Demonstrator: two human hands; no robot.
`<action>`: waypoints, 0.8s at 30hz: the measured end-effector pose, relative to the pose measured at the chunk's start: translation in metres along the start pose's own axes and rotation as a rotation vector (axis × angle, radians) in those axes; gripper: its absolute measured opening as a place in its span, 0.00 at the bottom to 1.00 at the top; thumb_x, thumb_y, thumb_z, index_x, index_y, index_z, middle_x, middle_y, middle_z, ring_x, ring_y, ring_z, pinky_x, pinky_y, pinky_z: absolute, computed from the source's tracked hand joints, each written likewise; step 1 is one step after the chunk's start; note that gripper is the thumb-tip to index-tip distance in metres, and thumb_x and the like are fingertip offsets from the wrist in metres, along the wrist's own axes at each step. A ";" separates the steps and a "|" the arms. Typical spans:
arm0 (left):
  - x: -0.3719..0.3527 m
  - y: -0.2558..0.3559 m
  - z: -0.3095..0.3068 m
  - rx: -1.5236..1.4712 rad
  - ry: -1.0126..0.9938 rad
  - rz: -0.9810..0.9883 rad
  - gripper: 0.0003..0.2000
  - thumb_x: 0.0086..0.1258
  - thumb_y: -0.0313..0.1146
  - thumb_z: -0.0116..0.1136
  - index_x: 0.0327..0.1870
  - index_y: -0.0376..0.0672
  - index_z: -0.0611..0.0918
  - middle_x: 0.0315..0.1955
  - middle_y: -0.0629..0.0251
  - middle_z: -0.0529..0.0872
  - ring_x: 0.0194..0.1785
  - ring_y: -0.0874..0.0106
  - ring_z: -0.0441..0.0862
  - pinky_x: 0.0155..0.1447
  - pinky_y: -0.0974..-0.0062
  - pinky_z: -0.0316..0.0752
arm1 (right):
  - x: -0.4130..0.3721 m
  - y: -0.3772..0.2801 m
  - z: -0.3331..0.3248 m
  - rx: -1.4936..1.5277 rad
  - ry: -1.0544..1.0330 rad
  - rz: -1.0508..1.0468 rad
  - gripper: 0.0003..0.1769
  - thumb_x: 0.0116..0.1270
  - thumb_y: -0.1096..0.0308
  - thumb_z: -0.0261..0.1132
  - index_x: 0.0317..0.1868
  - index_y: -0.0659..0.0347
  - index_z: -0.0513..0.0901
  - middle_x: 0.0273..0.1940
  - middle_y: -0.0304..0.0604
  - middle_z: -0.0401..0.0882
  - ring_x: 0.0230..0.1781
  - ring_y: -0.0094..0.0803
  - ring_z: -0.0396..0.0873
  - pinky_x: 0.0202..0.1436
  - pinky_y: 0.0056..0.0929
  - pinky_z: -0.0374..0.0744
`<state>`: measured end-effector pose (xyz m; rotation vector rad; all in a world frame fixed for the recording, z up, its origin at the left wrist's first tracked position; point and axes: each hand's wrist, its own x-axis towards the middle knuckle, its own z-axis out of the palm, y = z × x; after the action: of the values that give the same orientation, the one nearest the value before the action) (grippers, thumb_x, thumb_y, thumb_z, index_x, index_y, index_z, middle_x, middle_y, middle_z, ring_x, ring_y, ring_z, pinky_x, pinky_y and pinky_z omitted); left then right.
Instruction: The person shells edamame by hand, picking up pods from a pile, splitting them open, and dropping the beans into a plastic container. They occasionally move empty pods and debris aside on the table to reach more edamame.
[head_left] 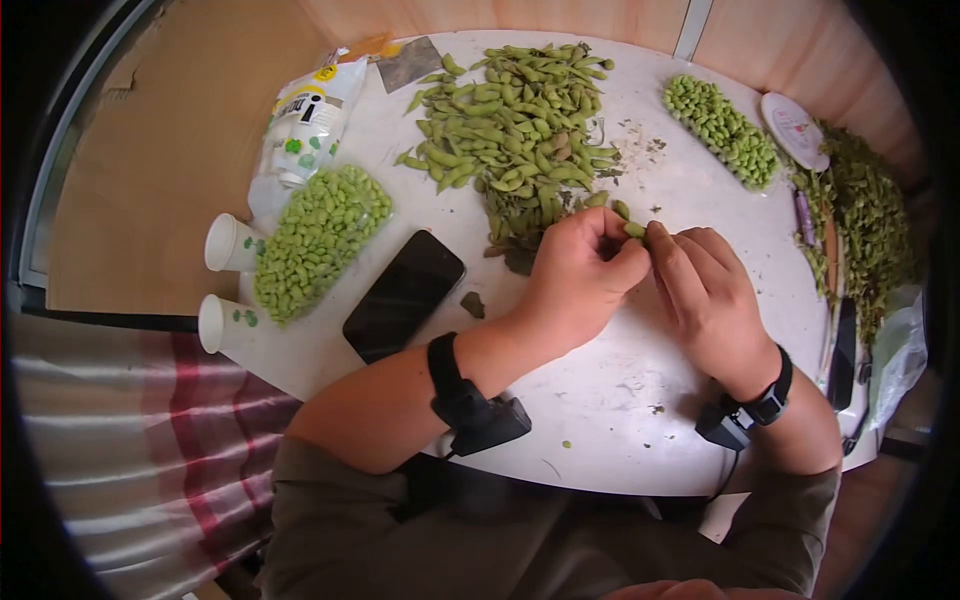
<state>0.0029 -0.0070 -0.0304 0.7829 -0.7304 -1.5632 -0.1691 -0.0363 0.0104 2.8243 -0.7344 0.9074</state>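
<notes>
Both hands meet over the white table [600,400], just below a heap of green bean pods [520,110]. Between their fingertips is a green pod [634,229]. My left hand [583,272] pinches the pod from the left, its thumb and forefinger pressed together. From the right, my right hand [702,290] holds the pod's other end with thumb and forefinger, its remaining fingers curled. Another pod [597,199] lies just above my left fingers. Shelled green beans lie in a clear bag [325,235] at the left and in another bag [720,130] at the upper right.
A black phone [405,296] lies left of my left forearm. Two paper cups [232,243] lie at the left edge, near a white printed package [312,115]. On the right are a round white lid [796,131], leafy stems [870,220] and a plastic bag [897,355].
</notes>
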 end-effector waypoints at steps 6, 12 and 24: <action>0.001 -0.006 -0.002 0.292 0.071 0.077 0.05 0.73 0.22 0.62 0.38 0.36 0.76 0.26 0.74 0.78 0.29 0.86 0.70 0.31 0.82 0.67 | -0.003 0.000 0.000 -0.011 -0.021 -0.004 0.24 0.57 0.77 0.66 0.56 0.73 0.80 0.37 0.45 0.81 0.39 0.39 0.81 0.45 0.34 0.81; -0.001 -0.004 -0.001 0.415 0.089 0.098 0.06 0.71 0.23 0.62 0.37 0.36 0.75 0.24 0.73 0.77 0.29 0.86 0.69 0.31 0.80 0.68 | -0.004 0.000 -0.001 0.056 -0.042 0.021 0.23 0.58 0.76 0.67 0.55 0.72 0.80 0.36 0.45 0.80 0.38 0.40 0.81 0.45 0.35 0.81; -0.001 0.003 -0.003 0.365 -0.022 0.165 0.04 0.78 0.23 0.58 0.39 0.37 0.76 0.26 0.76 0.76 0.29 0.87 0.69 0.32 0.83 0.66 | -0.008 0.006 0.002 0.418 0.059 0.300 0.12 0.69 0.77 0.68 0.52 0.65 0.80 0.35 0.51 0.82 0.35 0.51 0.82 0.39 0.42 0.81</action>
<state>0.0069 -0.0064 -0.0295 0.9451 -1.0880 -1.3076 -0.1762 -0.0387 0.0039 3.0678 -1.0976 1.3227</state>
